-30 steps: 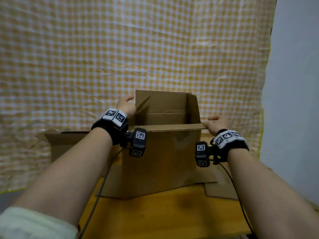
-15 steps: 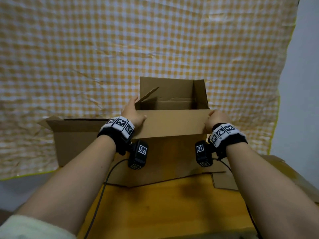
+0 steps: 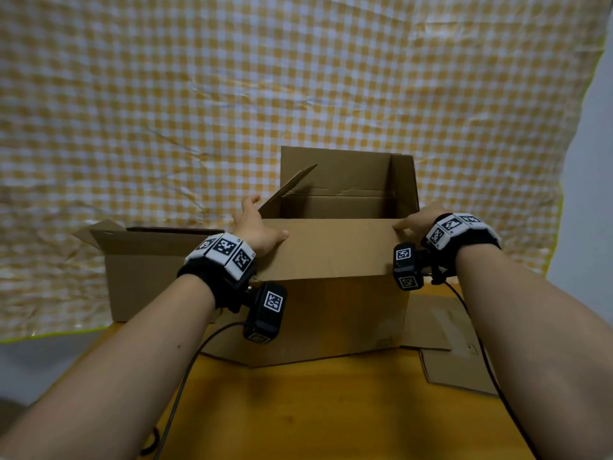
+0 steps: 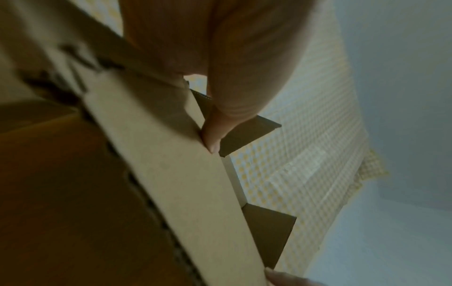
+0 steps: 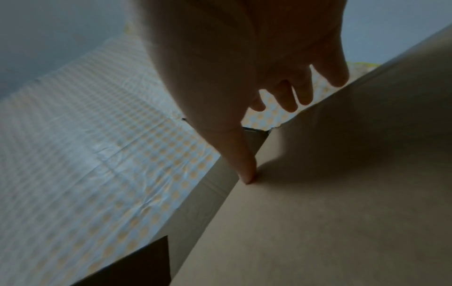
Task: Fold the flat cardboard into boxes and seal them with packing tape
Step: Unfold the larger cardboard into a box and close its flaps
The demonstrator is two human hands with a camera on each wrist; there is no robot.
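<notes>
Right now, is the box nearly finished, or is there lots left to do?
Done: the box stands opened into shape. In hand: the left hand and right hand are on the ends of its near flap. Left: the far flap stands up, no tape shows anywhere, and flat cardboard lies unfolded at the right. A second box behind also gapes open.

The head view was clear but curved. Wrist views were blurry, and the box lay in shadow.
</notes>
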